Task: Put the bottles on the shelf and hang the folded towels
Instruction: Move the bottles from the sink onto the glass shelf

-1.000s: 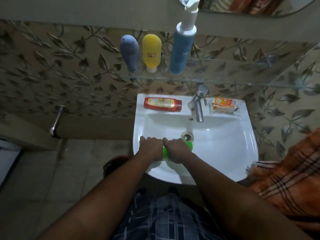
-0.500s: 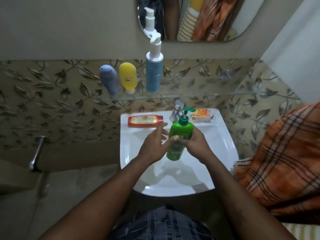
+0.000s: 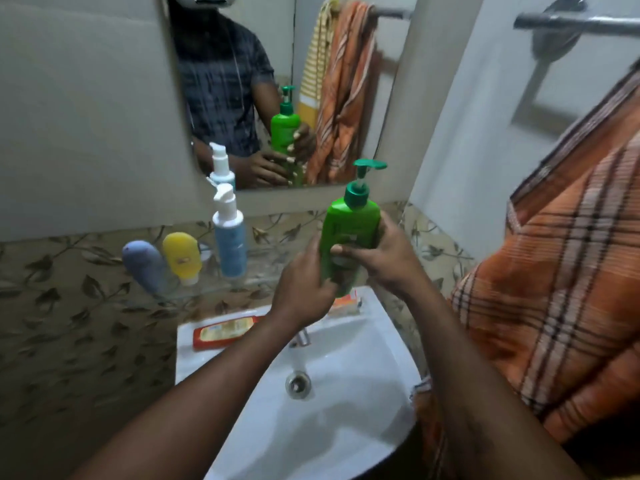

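Note:
A green pump bottle (image 3: 349,225) stands upright in the air above the sink, level with the glass shelf (image 3: 263,280). My left hand (image 3: 304,285) grips its lower part and my right hand (image 3: 384,258) wraps its right side. On the shelf stand a blue-grey tube (image 3: 143,266), a yellow tube (image 3: 181,256) and a blue pump bottle (image 3: 228,242). A red bottle (image 3: 225,331) lies flat on the sink's back ledge. An orange checked towel (image 3: 554,289) hangs at the right.
The white sink (image 3: 360,403) with its tap (image 3: 302,337) and drain lies below my arms. A small orange box (image 3: 346,303) sits on the ledge by the tap. A mirror (image 3: 277,64) is above the shelf. A metal towel bar (image 3: 581,22) is at the top right.
Both hands have lifted the green bottle from the sink basin up to shelf height and turned it upright. My view has tilted upward toward the mirror.

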{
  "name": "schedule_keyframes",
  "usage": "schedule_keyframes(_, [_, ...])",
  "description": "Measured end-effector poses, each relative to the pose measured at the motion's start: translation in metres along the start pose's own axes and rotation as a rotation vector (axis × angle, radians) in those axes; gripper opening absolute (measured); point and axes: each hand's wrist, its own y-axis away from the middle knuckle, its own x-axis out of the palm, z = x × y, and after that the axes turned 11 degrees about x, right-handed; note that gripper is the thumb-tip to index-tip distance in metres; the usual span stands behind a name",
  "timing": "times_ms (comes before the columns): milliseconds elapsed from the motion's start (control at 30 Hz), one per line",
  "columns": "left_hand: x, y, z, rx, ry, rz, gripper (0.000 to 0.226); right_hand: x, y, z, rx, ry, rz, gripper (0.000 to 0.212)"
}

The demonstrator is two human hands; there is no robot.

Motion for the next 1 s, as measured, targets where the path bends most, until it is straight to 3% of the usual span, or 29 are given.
schedule_keyframes(100, [0.004,-0.03,-0.009,0.001,-0.062,-0.009,0.055,-0.013,-0.02,0.001,-0.041,0.084,-0.071,0.058])
schedule_keyframes(267, [0.027,-0.046,0.014,-0.21,-0.119,0.078,0.049,0.002,-0.03,-0.048,0.063,0.249,-0.185,0.051])
schedule_keyframes(333, [0.046,-0.092,-0.003,-0.201,-0.139,0.067,0.05,-0.027,-0.064,-0.043,-0.004,0.269,-0.264,0.049])
schedule_keyframes(600, [0.074,-0.113,0.017,-0.232,-0.133,0.075,0.049,-0.024,-0.076,-0.077,0.082,0.317,-0.318,0.054])
schedule_keyframes(1000, [0.077,-0.117,0.031,-0.231,-0.144,0.096,0.052,-0.025,-0.073,-0.095,0.161,0.274,-0.281,0.044])
